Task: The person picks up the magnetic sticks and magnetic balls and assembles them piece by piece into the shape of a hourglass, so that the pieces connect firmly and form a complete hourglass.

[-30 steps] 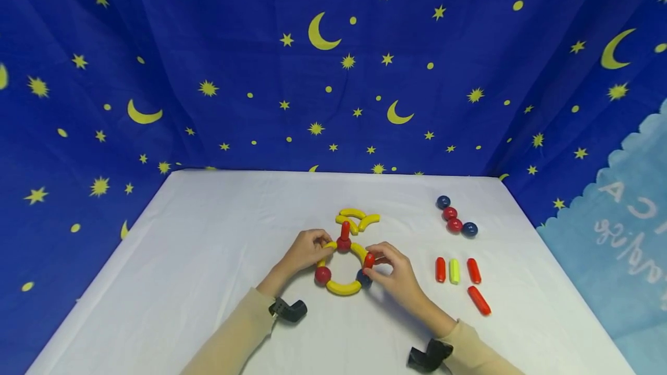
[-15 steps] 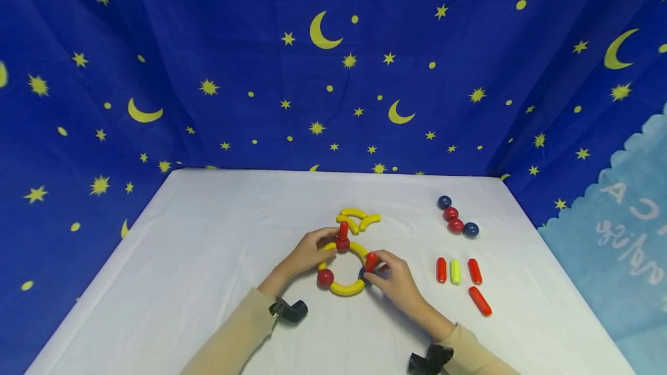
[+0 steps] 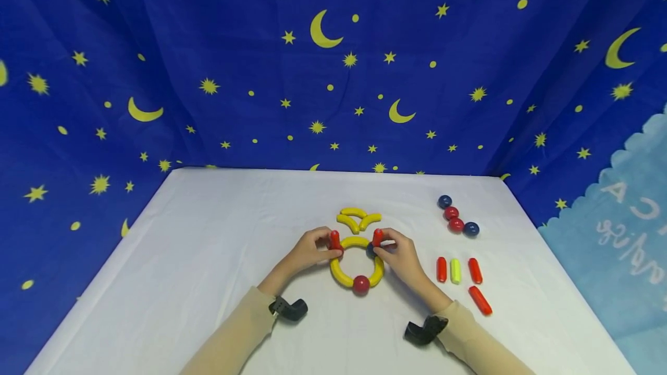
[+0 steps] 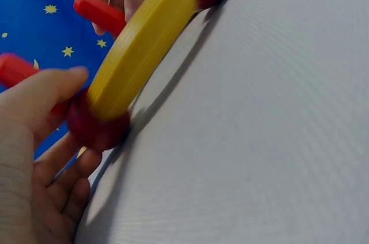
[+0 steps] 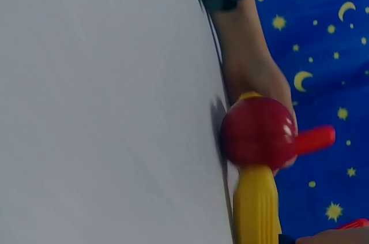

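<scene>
A toy ring of curved yellow rods and balls lies mid-table in the head view, with a red ball at its near side. At its upper left my left hand grips another red ball, thumb across the front and fingers behind. A red stick rises from that ball. Opposite, my right hand pinches the blue ball at the foot of a second upright red stick. Fingers partly cover both held balls.
Behind the ring lie three loose yellow curved rods. To the right are several red sticks and a yellow-green stick. Farther back sits a chain of red and blue balls. A blue starry cloth hangs behind the table.
The ring has turned counterclockwise: the stick-bearing red ball moved from top to upper left, the blue ball up the right side, and the other red ball to the near side.
</scene>
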{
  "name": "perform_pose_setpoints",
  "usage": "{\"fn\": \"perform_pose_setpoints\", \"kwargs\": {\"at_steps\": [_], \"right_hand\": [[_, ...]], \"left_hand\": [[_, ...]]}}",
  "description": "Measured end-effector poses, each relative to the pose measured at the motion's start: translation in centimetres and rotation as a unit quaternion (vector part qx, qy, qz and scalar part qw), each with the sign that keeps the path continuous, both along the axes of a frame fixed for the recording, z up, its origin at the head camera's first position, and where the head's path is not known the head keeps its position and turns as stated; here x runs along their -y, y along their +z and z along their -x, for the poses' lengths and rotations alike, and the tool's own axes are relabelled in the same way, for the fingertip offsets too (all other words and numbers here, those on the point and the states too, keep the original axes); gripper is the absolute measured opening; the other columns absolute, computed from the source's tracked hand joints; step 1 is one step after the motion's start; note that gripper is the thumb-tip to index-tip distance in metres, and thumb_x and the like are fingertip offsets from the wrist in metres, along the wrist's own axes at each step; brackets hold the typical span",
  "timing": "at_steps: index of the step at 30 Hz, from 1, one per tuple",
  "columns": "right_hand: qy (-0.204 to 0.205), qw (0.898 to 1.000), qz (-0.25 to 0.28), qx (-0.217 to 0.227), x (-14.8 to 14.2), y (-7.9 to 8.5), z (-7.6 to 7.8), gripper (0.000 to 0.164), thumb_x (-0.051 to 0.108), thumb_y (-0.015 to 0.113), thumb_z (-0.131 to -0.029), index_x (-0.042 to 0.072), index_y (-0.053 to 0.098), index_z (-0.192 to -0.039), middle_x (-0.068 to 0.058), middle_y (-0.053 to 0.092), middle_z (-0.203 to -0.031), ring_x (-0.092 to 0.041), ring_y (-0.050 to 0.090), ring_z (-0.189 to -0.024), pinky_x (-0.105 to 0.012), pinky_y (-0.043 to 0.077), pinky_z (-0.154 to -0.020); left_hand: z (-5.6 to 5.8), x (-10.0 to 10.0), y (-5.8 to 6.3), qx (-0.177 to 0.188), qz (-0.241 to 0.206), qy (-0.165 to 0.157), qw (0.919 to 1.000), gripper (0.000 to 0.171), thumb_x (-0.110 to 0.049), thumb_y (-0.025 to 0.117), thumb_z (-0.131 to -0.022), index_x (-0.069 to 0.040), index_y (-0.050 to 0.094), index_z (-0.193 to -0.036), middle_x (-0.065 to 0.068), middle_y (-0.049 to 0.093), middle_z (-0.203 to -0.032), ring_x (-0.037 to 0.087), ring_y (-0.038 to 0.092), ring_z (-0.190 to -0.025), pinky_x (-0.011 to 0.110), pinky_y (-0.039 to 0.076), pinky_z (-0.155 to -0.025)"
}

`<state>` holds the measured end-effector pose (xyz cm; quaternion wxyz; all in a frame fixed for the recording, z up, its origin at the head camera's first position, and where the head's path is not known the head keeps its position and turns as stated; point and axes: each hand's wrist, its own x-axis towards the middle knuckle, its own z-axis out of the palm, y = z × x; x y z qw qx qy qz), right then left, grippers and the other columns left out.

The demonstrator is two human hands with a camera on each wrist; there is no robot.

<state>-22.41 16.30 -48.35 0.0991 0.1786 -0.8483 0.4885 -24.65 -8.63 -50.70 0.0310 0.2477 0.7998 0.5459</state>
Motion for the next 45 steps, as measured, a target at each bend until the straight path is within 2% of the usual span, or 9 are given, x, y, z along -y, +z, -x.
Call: {"fn": "perform_pose_setpoints", "kwargs": {"at_steps": [7, 10, 14, 20, 28, 32, 36, 40, 45], "right_hand": [[0.032, 0.998, 0.029, 0.034, 0.9, 2.3, 0.6, 0.024, -0.009, 0.067, -0.081, -0.01, 0.06, -0.104, -0.025, 0.065, -0.103, -0.038, 0.063, -0.1, -0.04, 0.056, -0.083], [0.036, 0.998, 0.034, 0.044, 0.7, 1.0, 1.6, 0.028, -0.007, 0.067, -0.081, -0.008, 0.06, -0.108, -0.024, 0.064, -0.107, -0.037, 0.062, -0.104, -0.04, 0.054, -0.086], [0.017, 0.999, 0.019, 0.038, 0.2, -0.1, 2.2, 0.03, -0.002, 0.069, -0.082, -0.002, 0.062, -0.111, -0.019, 0.066, -0.11, -0.032, 0.064, -0.103, -0.034, 0.055, -0.086], [-0.061, 0.998, -0.024, -0.025, -1.9, 0.9, 0.9, 0.022, 0.001, 0.068, -0.083, -0.003, 0.066, -0.105, -0.015, 0.069, -0.1, -0.027, 0.064, -0.087, -0.028, 0.054, -0.074], [-0.202, 0.958, -0.16, -0.124, -6.8, 0.7, -1.9, 0.021, -0.001, 0.072, -0.073, -0.002, 0.068, -0.094, -0.015, 0.068, -0.086, -0.025, 0.058, -0.072, -0.039, 0.044, -0.067], [-0.218, 0.951, -0.187, -0.116, -8.2, 0.6, -2.8, 0.024, -0.002, 0.073, -0.07, -0.003, 0.068, -0.093, -0.016, 0.067, -0.084, -0.023, 0.057, -0.067, -0.039, 0.042, -0.064], [-0.218, 0.95, -0.21, -0.078, -8.7, 0.7, -3.3, 0.029, 0.001, 0.073, -0.069, -0.002, 0.067, -0.097, -0.017, 0.068, -0.091, -0.03, 0.063, -0.08, -0.043, 0.04, -0.069], [-0.213, 0.948, -0.232, -0.036, -8.9, 0.9, -3.6, 0.034, 0.004, 0.072, -0.07, -0.002, 0.066, -0.102, -0.019, 0.067, -0.096, -0.034, 0.064, -0.091, -0.047, 0.038, -0.074], [-0.204, 0.952, -0.229, -0.02, -9.1, 0.7, -3.6, 0.034, 0.001, 0.069, -0.069, -0.001, 0.066, -0.102, -0.016, 0.069, -0.092, -0.028, 0.063, -0.079, -0.04, 0.04, -0.071]], "left_hand": [[0.0, -0.2, 0.0, -0.016, -0.03, -0.094, 0.995, 0.015, -0.011, 0.081, -0.073, -0.006, 0.072, -0.084, 0.006, 0.062, -0.082, 0.005, 0.054, -0.073, 0.019, 0.049, -0.067], [-0.1, -0.2, -0.1, -0.022, -0.037, -0.108, 0.9933, 0.014, -0.01, 0.082, -0.072, -0.005, 0.073, -0.081, 0.007, 0.062, -0.081, 0.002, 0.056, -0.073, 0.02, 0.05, -0.067], [-0.2, -0.1, -0.1, -0.018, -0.04, -0.107, 0.9932, 0.014, -0.011, 0.083, -0.071, -0.005, 0.074, -0.08, 0.007, 0.063, -0.081, 0.002, 0.058, -0.075, 0.021, 0.052, -0.07], [-0.3, -0.1, 0.0, -0.019, -0.033, -0.092, 0.995, 0.014, -0.011, 0.083, -0.07, -0.006, 0.074, -0.079, 0.006, 0.063, -0.079, 0.002, 0.058, -0.075, 0.02, 0.05, -0.068], [-0.4, -0.3, 0.0, -0.005, -0.022, -0.097, 0.9951, 0.014, -0.012, 0.082, -0.072, -0.005, 0.075, -0.082, 0.006, 0.063, -0.082, 0.003, 0.059, -0.077, 0.022, 0.052, -0.073], [-0.3, -0.2, 0.0, -0.012, -0.027, -0.094, 0.9951, 0.014, -0.01, 0.082, -0.071, -0.004, 0.074, -0.082, 0.008, 0.064, -0.082, 0.013, 0.059, -0.076, 0.023, 0.05, -0.07], [-0.3, -0.1, 0.1, -0.022, -0.023, -0.086, 0.9957, 0.016, -0.01, 0.083, -0.07, -0.006, 0.074, -0.082, 0.008, 0.063, -0.083, 0.023, 0.058, -0.076, 0.023, 0.047, -0.067], [-0.5, -0.1, 0.2, -0.035, 0.006, -0.066, 0.9972, 0.02, -0.017, 0.085, -0.07, -0.01, 0.074, -0.085, 0.004, 0.062, -0.093, 0.016, 0.055, -0.084, 0.022, 0.045, -0.072], [-0.6, -0.1, 0.4, -0.041, 0.022, -0.058, 0.9972, 0.023, -0.024, 0.085, -0.07, -0.012, 0.072, -0.086, 0.002, 0.062, -0.106, 0.013, 0.054, -0.098, 0.025, 0.045, -0.081]]}}
